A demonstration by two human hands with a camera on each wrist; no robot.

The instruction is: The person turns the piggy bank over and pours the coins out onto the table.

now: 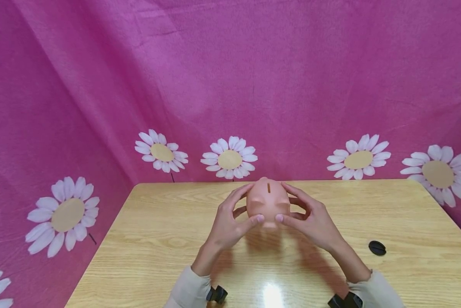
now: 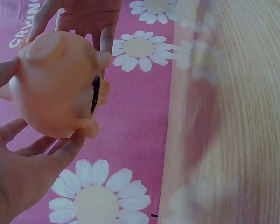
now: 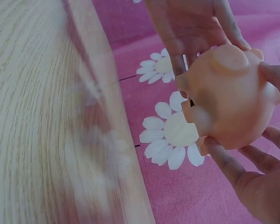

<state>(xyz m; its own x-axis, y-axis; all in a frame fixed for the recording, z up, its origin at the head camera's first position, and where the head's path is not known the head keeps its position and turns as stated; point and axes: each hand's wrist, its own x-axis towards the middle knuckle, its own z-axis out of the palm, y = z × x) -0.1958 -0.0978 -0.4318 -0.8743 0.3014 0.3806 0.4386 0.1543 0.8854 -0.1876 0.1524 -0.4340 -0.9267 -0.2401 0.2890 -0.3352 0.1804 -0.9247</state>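
Note:
A pink piggy bank (image 1: 268,203) with a coin slot on top is held between both hands, raised over the table. On its left side my left hand (image 1: 230,220) grips it, thumb on the near face and fingers round the side. My right hand (image 1: 311,220) grips the other side the same way. In the left wrist view, the belly of the piggy bank (image 2: 56,88) has a dark round opening (image 2: 95,94) among its short feet. The right wrist view shows the piggy bank (image 3: 233,102) between the fingers of both hands.
A small black round cap (image 1: 377,248) lies on the wooden table (image 1: 157,248), to the right of my right hand. Behind the table hangs a pink cloth (image 1: 253,85) printed with white daisies. Both wrists wear black camera mounts.

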